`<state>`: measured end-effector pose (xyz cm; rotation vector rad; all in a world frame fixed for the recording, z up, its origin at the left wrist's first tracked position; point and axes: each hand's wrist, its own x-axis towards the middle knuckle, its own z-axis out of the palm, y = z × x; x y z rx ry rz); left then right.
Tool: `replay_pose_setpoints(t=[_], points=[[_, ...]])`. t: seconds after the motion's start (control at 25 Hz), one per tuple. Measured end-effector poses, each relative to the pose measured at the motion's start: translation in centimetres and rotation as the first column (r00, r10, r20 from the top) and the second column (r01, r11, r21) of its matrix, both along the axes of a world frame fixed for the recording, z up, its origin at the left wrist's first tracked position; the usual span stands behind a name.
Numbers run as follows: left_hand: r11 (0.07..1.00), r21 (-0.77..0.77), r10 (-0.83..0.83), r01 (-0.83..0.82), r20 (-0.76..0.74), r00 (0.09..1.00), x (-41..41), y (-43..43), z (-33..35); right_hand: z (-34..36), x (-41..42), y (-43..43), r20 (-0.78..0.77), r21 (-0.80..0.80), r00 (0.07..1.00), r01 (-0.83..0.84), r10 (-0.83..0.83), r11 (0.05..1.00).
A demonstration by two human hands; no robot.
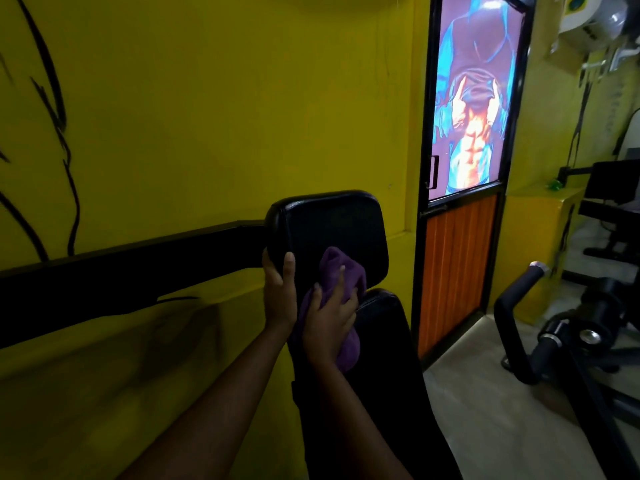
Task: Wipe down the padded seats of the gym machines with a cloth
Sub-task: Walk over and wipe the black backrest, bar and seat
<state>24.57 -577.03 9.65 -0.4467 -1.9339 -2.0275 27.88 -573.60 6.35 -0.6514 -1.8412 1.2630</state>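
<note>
Left hand grips black pad edge, mid frame. Right hand presses purple cloth; curl unclear, dim. Cloth may slip, drop.

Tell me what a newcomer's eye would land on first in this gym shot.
The bright yellow wall fills the left and centre, and the glowing picture of a muscled torso on the door stands out at upper right. At centre, the right hand holds a purple cloth against the black upper pad, whose left edge the left hand grips.
</note>
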Motion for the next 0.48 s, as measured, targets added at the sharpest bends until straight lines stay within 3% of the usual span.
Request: replay_pose_setpoints(t=[0.16, 0.36, 0.48], points=[[0.981, 0.127, -0.159, 0.145, 0.101, 0.982, 0.4, -1.9, -0.2, -1.1, 2.7, -0.3, -0.114, 0.317, 0.976, -0.140, 0.184, 0.938], [0.973, 0.204, -0.124, 0.104, 0.086, 0.989, -0.3, -3.6, 0.9, 7.3, -1.1, 1.7, -0.086, 0.679, 0.989, -0.032, 0.123, 0.733], [0.972, 0.230, -0.077, 0.051, 0.102, 0.992, -1.4, -4.1, 1.3, 6.4, -2.7, 1.6, -0.116, 0.790, 0.989, 0.037, 0.089, 0.613]])
